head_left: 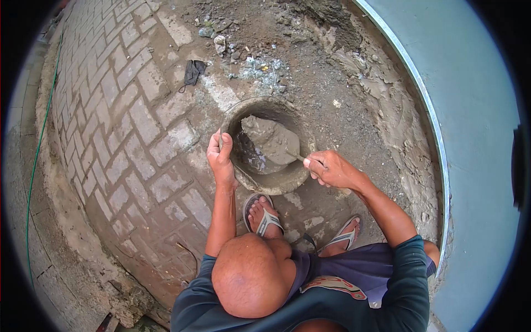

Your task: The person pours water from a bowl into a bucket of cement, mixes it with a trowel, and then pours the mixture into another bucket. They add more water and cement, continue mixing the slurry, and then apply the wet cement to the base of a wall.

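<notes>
A round bucket [280, 187] crusted with cement stands in front of my feet. Inside it, wet grey mortar [268, 135] is heaped on a trowel whose blade is covered, with darker watery mix at the left. My left hand [220, 153] grips the bucket's left rim, thumb on the inside edge. At the right side, my right hand [327, 169] is closed around the handle of the trowel [295, 156], just over the rim.
Brick paving [127, 122] spreads at the left, with a green hose [38, 144] beyond it. A dark cloth [193, 72] and rubble [243, 55] lie past the bucket. A metal-edged grey-blue surface [464, 110] borders the right. My sandalled feet [265, 218] are close to the bucket.
</notes>
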The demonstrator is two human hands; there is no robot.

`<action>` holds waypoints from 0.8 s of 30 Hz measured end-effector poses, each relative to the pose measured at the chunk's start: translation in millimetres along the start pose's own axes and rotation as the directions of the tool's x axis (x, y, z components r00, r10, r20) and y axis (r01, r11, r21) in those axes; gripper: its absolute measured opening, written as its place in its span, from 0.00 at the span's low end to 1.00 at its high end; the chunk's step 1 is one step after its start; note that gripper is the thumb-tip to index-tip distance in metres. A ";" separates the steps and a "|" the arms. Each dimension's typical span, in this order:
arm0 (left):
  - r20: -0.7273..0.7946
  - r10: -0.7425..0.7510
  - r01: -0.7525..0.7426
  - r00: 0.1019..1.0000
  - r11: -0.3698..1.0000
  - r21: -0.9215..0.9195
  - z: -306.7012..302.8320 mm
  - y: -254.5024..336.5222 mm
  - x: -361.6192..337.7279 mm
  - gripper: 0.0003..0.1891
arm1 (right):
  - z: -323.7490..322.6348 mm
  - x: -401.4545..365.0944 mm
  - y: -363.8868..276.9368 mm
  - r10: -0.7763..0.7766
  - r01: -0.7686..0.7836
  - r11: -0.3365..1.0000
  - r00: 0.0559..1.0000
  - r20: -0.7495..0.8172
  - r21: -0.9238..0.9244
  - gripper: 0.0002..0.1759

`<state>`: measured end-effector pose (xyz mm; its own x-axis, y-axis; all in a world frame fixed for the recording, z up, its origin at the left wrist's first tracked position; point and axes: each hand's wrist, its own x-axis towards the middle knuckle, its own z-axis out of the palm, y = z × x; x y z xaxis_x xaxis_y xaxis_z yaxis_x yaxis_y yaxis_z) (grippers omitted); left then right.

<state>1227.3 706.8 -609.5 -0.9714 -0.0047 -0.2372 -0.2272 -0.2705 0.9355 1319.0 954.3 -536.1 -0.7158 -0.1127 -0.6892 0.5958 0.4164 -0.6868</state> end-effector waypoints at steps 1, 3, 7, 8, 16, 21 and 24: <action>-0.005 -0.010 0.010 1.000 1.000 0.000 -1.2 1.2 0.4 0.14 | -2.0 1.5 -0.5 -0.089 0.090 0.992 0.996 0.011 -0.090 0.26; 0.025 -0.064 0.067 0.998 0.987 -0.149 -23.4 -18.8 9.8 0.14 | -8.1 0.7 -5.0 -0.146 0.154 0.975 0.987 0.062 -0.163 0.29; 0.027 -0.072 0.076 0.997 0.979 -0.192 -41.7 -32.3 11.7 0.13 | -26.2 -6.2 -32.6 -0.122 0.125 0.992 0.978 0.169 -0.005 0.27; 0.037 -0.063 0.069 0.997 0.977 -0.202 -38.3 -26.8 9.0 0.13 | -33.5 -6.5 -44.0 -0.126 0.129 0.991 0.980 0.156 -0.015 0.27; 0.008 -0.116 0.115 0.993 0.962 -0.247 -31.0 -13.8 5.0 0.10 | -155.0 90.7 -69.1 -0.400 0.192 0.285 0.914 -0.065 0.939 0.22; 0.005 -0.074 0.073 0.997 0.977 -0.200 -56.0 -51.5 16.5 0.14 | -141.2 7.1 14.4 -0.215 0.478 0.442 0.878 -0.428 0.759 0.22; 0.083 -0.105 0.124 0.991 0.955 -0.269 -23.2 -19.6 8.3 0.11 | -119.4 -41.6 20.0 -0.114 0.371 0.720 0.897 -0.427 0.586 0.23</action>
<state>1225.2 689.7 -635.9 -0.9445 0.1036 -0.3117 -0.3188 -0.5177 0.7940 1317.1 1075.0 -493.6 -0.8655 0.2368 -0.4414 0.3775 -0.2709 -0.8855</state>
